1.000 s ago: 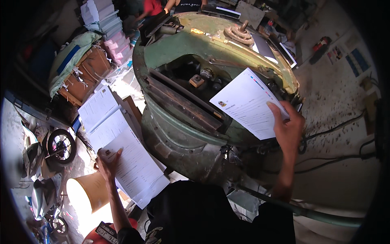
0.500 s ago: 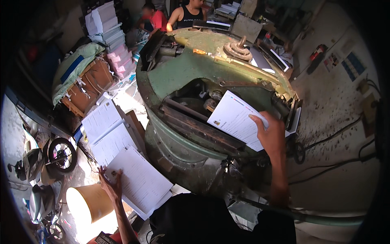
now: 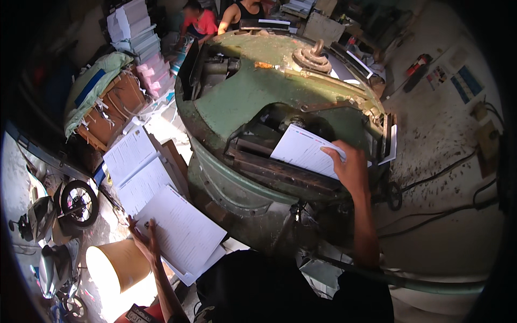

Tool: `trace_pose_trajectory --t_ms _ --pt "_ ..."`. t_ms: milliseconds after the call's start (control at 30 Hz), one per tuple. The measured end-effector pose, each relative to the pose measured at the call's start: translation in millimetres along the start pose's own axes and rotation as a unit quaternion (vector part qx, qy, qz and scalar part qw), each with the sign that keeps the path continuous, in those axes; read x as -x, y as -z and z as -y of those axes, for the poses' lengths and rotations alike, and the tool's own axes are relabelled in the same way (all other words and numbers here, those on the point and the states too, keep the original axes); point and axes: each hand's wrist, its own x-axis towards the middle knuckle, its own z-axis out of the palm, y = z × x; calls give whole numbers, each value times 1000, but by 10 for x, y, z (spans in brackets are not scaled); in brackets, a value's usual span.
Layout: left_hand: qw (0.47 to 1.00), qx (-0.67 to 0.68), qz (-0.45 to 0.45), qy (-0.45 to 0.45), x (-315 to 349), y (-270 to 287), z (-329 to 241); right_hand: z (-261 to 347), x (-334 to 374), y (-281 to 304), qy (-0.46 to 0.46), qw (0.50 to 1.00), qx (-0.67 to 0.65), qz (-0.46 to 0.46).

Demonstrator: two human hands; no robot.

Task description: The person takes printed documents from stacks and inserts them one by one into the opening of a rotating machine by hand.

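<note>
Right of centre, the right hand point(image 3: 350, 169) has its fingers closed on a white printed paper sheet point(image 3: 304, 149), held over the opening of the big worn green metal machine point(image 3: 242, 102). Lower left, the left hand point(image 3: 144, 239) lies flat, fingers spread, on a stack of white printed sheets point(image 3: 183, 231).
</note>
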Motion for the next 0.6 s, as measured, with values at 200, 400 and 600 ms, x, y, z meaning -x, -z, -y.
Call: trace_pose_trajectory --t_ms 200,400,600 --pt "1000 -10 -3 -14 36 -19 -50 -134 68 -61 -28 999 7 17" --pt "999 -29 -14 -15 48 -27 -118 -328 178 -99 -25 999 -10 34" --pt "1000 -28 -7 -6 37 -36 -146 -499 324 -51 -77 995 -56 22"
